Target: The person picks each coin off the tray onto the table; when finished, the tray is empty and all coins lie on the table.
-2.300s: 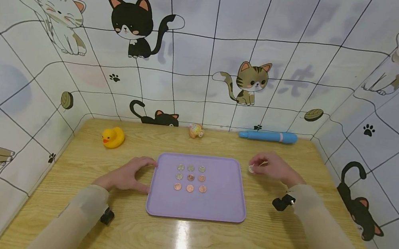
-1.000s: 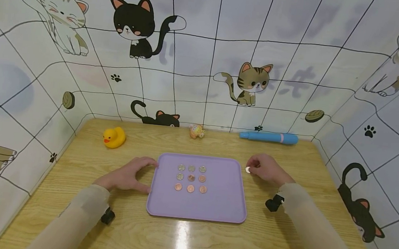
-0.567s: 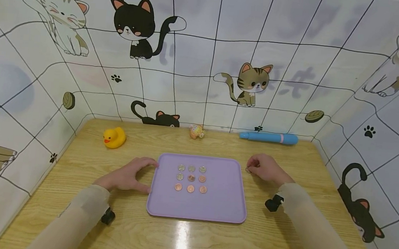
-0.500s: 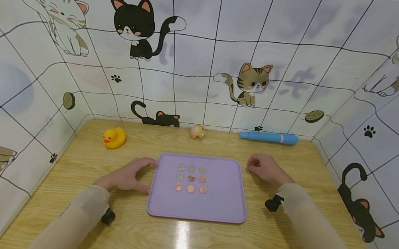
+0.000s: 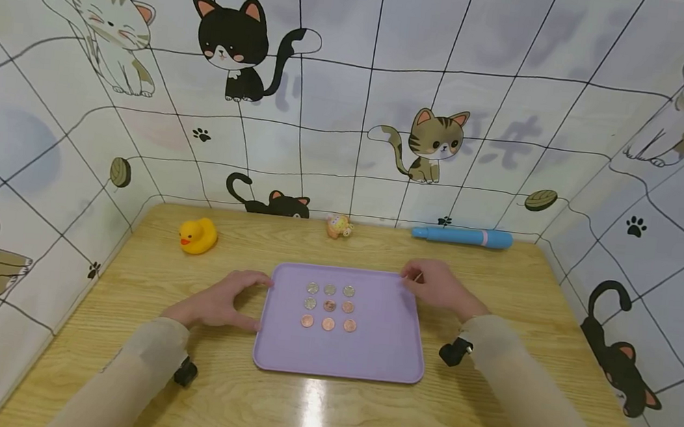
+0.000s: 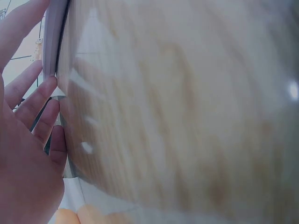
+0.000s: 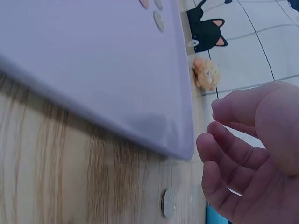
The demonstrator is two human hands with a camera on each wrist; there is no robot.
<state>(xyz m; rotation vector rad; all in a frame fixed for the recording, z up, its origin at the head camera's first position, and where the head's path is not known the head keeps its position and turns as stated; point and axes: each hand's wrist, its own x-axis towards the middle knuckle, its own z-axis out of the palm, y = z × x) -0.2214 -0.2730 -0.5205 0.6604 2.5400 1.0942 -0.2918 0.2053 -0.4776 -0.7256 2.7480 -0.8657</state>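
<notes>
A lilac tray (image 5: 387, 355) lies on the wooden table with several coins (image 5: 330, 305) in rows, silvery ones farther back and copper ones nearer. My left hand (image 5: 219, 301) rests at the tray's left edge, thumb and fingers spread, fingertips right at the rim; the left wrist view shows these fingers (image 6: 35, 105) mostly straight. My right hand (image 5: 437, 286) hovers at the tray's far right corner, its fingers loosely bent. In the right wrist view nothing shows between its fingers, and a silvery coin (image 7: 168, 203) lies on the table beside the tray corner, hidden from the head view.
A yellow rubber duck (image 5: 197, 236) stands at the back left of the table (image 5: 219, 394). A small figurine (image 5: 338, 225) sits at the back middle. Toward the back right lies a blue pen-shaped object (image 5: 462, 236). Cat-printed cloth walls (image 5: 340, 103) enclose the back and sides.
Earlier my right hand held a coin right of the tray. It has since moved left to the tray's far corner, with the coin out of sight in the head view. My left hand stays put.
</notes>
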